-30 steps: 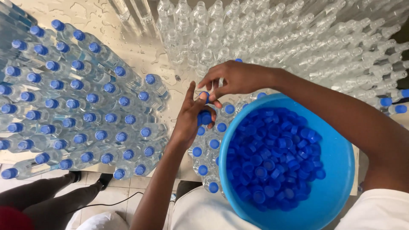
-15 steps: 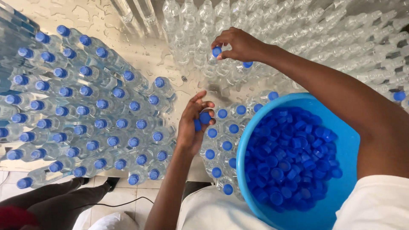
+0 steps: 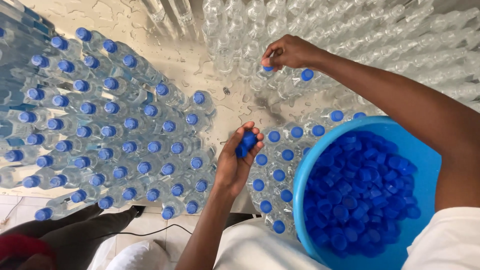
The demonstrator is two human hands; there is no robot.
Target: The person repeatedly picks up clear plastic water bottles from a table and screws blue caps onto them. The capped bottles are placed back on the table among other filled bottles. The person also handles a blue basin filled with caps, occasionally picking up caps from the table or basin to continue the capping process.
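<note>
My right hand (image 3: pixel 287 52) reaches forward over the uncapped clear bottles (image 3: pixel 240 45) and pinches a blue cap (image 3: pixel 267 67) onto the neck of one of them. My left hand (image 3: pixel 240 157) hovers nearer to me, palm up, fingers curled around a few blue caps (image 3: pixel 246 143). Beside it stand capped bottles (image 3: pixel 280 160) next to a blue basin (image 3: pixel 320 155) that is full of loose blue caps (image 3: pixel 362 195).
A large block of capped bottles (image 3: pixel 110 130) fills the wet metal table (image 3: pixel 185 55) on the left. More uncapped bottles (image 3: pixel 400 45) stretch across the far right. A person's dark trouser legs (image 3: pixel 75 232) and a cable on the tiled floor show at lower left.
My right hand has moved away from the basin up to the uncapped bottles with a cap. My left hand has dropped lower and turned palm up with its caps.
</note>
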